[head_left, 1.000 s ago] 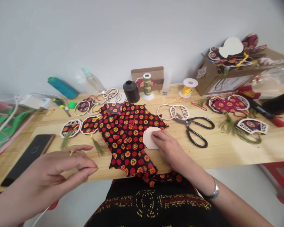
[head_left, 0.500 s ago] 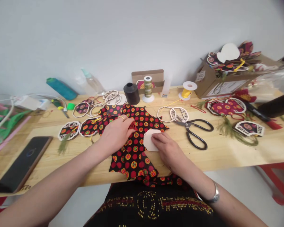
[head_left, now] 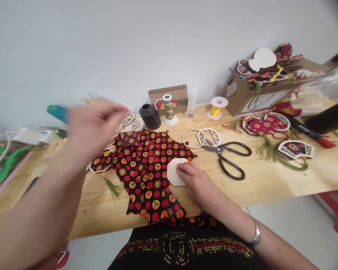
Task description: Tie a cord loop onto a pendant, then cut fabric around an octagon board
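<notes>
My right hand (head_left: 198,182) is closed on a pale card piece (head_left: 175,173) with clipped corners, its fingertips pressing the right edge. The card lies against black fabric (head_left: 157,183) printed with red dots and flowers, which is spread over the table edge. Raised above the left part of the table, my left hand (head_left: 97,120) is blurred, thumb and fingers pinched together; whatever is between them is too small to make out. A tangle of red thread (head_left: 153,153) rests on the fabric. Black-handled scissors (head_left: 225,155) lie to the right of the card.
Along the wall stand a black thread cone (head_left: 150,116), a green-gold thread spool (head_left: 168,108) and a yellow cord spool (head_left: 216,108). A full cardboard box (head_left: 266,101) is at back right. Fretwork frames (head_left: 210,138) and tasselled ornaments (head_left: 295,150) lie about.
My left hand first reached from the lower left to the red thread on the fabric, then lifted up and left, pinched. My right hand keeps holding the card in place.
</notes>
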The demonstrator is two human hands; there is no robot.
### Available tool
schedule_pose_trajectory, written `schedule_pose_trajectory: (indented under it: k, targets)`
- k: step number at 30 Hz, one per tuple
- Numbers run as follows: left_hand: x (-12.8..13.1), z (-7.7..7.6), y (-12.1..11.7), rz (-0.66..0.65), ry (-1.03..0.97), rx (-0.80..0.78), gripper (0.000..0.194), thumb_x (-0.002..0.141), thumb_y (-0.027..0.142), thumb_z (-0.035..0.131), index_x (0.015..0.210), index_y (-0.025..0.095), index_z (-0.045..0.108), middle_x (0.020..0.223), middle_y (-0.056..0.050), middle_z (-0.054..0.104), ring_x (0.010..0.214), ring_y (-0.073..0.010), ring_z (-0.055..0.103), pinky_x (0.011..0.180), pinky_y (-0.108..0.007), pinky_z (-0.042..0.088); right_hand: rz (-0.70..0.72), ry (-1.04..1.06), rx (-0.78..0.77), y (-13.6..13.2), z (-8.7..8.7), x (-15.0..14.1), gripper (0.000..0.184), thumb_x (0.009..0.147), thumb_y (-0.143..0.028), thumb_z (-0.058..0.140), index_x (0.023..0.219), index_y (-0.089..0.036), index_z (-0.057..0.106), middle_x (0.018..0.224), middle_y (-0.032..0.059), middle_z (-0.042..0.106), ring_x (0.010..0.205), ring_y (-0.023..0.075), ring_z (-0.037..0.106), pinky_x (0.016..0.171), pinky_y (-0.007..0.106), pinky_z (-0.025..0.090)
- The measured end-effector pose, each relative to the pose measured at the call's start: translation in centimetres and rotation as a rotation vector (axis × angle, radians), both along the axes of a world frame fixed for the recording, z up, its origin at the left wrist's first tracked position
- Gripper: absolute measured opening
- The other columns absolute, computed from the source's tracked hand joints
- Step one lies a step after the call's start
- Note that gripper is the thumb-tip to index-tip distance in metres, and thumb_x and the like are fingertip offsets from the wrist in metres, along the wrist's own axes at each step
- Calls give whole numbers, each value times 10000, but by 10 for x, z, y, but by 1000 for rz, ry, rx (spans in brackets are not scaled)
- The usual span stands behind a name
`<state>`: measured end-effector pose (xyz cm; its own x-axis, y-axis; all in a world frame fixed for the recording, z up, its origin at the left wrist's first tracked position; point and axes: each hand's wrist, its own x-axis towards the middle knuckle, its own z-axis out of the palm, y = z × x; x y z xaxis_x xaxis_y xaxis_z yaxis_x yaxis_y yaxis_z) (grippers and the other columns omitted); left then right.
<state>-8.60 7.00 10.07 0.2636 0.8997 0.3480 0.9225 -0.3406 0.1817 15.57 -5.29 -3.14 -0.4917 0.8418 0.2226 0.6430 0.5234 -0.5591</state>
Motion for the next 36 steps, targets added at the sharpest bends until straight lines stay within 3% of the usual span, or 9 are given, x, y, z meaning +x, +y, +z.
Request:
schedule_pose_trajectory:
  k: [3, 7, 10, 17, 21, 24, 32, 34, 36]
  targets:
    - [19, -41, -13, -286, 234, -377, 281, 864, 394, 516, 993, 233, 708, 951, -43, 719, 858, -216, 641, 811, -334, 466, 4, -6, 20, 0, 0, 0, 419, 782, 69, 392, 1120, -81, 590, 1132, 149, 595, 1014, 227, 499, 935, 390, 521]
    - [31, -67, -21, -241, 343, -472, 242, 845, 279, 501, 935, 205, 713, 943, -91, 712, 857, -246, 648, 772, -355, 477, 20, -18, 17, 0, 3, 1, 379, 800, 53, 392, 1106, -37, 597, 1121, 168, 593, 1004, 236, 495, 944, 387, 513]
    - [31, -42, -17, -236, 293, -443, 253, 839, 232, 475, 785, 212, 721, 818, -50, 725, 777, -221, 646, 757, -355, 478, 21, -15, -4, 1, 6, 1, 372, 786, 57, 403, 1086, -36, 601, 1112, 167, 598, 995, 235, 502, 944, 381, 512]
    - [32, 45, 34, -43, -148, 431, 464, 873, 476, 513, 1100, 121, 704, 930, -3, 719, 881, -152, 659, 807, -287, 480, 12, -7, 36, 1, 3, 0, 410, 761, 57, 377, 1077, -83, 598, 1102, 152, 601, 981, 236, 513, 896, 387, 534]
    - [31, 38, 77, -7, 220, 22, 552, 881, 333, 483, 1339, 26, 452, 1265, -69, 625, 1168, -227, 573, 964, -406, 419, 1, -1, 48, 1, 0, 1, 405, 797, 33, 383, 1106, -130, 587, 1110, 127, 597, 993, 228, 517, 917, 383, 527]
    - [29, 33, 83, 158, 294, -69, 452, 893, 308, 364, 1117, 35, 645, 1142, -3, 671, 1189, -242, 548, 973, -448, 380, 16, -1, 57, 1, 2, 1, 377, 815, 18, 380, 1112, -87, 586, 1110, 151, 596, 1003, 236, 513, 944, 388, 517]
    - [8, 25, 17, 142, 172, 272, 299, 798, 377, 611, 758, 98, 708, 1363, -47, 497, 1191, -252, 499, 1075, -408, 328, 5, -9, 65, 2, -3, 1, 348, 823, 7, 395, 1084, -100, 598, 1111, 149, 598, 1006, 240, 516, 926, 405, 519]
    - [0, 14, -10, 122, 134, 202, 347, 802, 290, 608, 1106, 132, 662, 1449, -100, 402, 1062, -223, 587, 1004, -386, 408, 5, -1, 68, 2, -5, 1, 340, 828, 3, 404, 1090, -89, 600, 1128, 154, 597, 1013, 242, 512, 930, 403, 514]
    - [-6, 1, -39, 183, 147, 67, 489, 859, 310, 536, 1326, 167, 503, 1265, -110, 576, 888, -211, 648, 891, -379, 470, 11, 4, 59, 2, -6, 1, 350, 819, 13, 405, 1091, -84, 603, 1132, 157, 597, 1009, 242, 513, 924, 406, 515]
